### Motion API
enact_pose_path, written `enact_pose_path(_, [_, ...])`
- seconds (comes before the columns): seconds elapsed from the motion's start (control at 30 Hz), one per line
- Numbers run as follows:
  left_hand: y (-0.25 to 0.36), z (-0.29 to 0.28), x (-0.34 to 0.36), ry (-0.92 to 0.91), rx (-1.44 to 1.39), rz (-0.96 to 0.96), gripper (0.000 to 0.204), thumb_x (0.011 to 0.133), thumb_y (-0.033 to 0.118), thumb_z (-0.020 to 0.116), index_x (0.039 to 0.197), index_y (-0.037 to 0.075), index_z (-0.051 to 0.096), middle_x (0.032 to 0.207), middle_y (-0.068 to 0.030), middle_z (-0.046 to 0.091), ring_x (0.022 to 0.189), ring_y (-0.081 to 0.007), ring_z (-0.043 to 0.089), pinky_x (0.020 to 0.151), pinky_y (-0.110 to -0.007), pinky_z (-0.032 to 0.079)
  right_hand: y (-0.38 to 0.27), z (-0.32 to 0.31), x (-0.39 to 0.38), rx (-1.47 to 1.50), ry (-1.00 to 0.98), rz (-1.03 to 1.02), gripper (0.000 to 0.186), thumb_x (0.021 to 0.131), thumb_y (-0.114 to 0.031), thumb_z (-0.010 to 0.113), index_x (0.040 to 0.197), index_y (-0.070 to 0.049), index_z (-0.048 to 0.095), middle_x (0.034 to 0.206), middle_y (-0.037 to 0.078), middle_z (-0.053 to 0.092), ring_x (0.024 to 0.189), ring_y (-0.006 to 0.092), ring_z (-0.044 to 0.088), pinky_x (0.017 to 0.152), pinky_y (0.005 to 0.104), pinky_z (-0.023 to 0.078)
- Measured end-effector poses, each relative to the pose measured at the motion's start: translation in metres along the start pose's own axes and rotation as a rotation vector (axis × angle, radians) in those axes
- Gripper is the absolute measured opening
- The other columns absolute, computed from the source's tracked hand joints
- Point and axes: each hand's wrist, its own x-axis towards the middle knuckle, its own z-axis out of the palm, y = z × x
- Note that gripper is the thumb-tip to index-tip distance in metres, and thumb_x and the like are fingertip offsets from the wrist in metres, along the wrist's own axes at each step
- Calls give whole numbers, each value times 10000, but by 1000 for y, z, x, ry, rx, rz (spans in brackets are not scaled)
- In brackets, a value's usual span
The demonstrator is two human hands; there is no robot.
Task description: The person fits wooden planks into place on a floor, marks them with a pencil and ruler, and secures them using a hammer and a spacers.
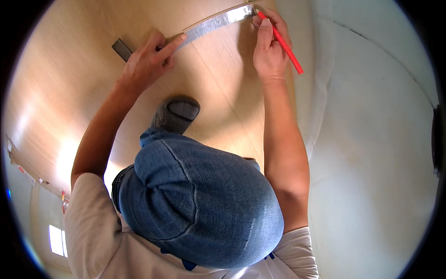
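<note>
A try square with a shiny metal blade (218, 22) lies across the pale wood floor (213, 79) at the top of the view. My left hand (148, 58) grips it near its dark stock (121, 49), the index finger stretched along the blade and the other fingers curled. At the blade's far right end, my right hand (272, 53) pinches a red pencil (290, 55). The pencil's tip points at the floor beside the blade's end, and its back end slants down to the right. Whether the tip touches the wood I cannot tell.
A pale wall (367, 139) rises close on my right, along the floor's edge. My bent knee in blue jeans (209, 200) fills the middle, and my dark shoe (179, 114) rests on the floor. Small items (28, 174) lie far left, near a bright window (57, 240).
</note>
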Motion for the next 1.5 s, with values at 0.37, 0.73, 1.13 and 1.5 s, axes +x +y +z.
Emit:
enact_pose_path(0.37, [2, -1, 4, -4, -14, 5, 697, 782, -7, 738, 1431, 234, 664, 934, -60, 504, 751, -212, 603, 654, -366, 584, 20, 2, 11, -24, 28, -9, 188, 1044, -161, 649, 1149, -8, 676, 1006, 87, 753, 873, 146, 690, 814, 294, 571])
enact_pose_path(0.73, [5, -5, 7, -8, 22, 3, 674, 795, 7, 753, 1423, 237, 666, 928, -58, 519, 728, -213, 622, 637, -363, 590, 27, -2, 9, -54, 101, -68, 187, 988, -201, 684, 1094, -52, 723, 955, 83, 783, 794, 179, 716, 770, 305, 578])
enact_pose_path(1.13, [1, -4, 3, -12, -41, 2, 679, 785, -16, 744, 1415, 227, 672, 939, -72, 519, 755, -233, 610, 654, -362, 568, 0, -50, -17, -333, 177, -230, 222, 987, -151, 622, 1175, -63, 703, 1269, 156, 655, 892, 228, 667, 773, 369, 563])
enact_pose_path(1.5, [36, -35, 27, 142, -81, 131, 610, 785, -29, 732, 1352, 195, 715, 930, -76, 523, 705, -235, 606, 603, -357, 546, 28, -51, 19, -773, -43, -89, 437, 1065, -207, 530, 1497, -140, 535, 1690, 79, 348, 1360, 342, 567, 1040, 453, 542])
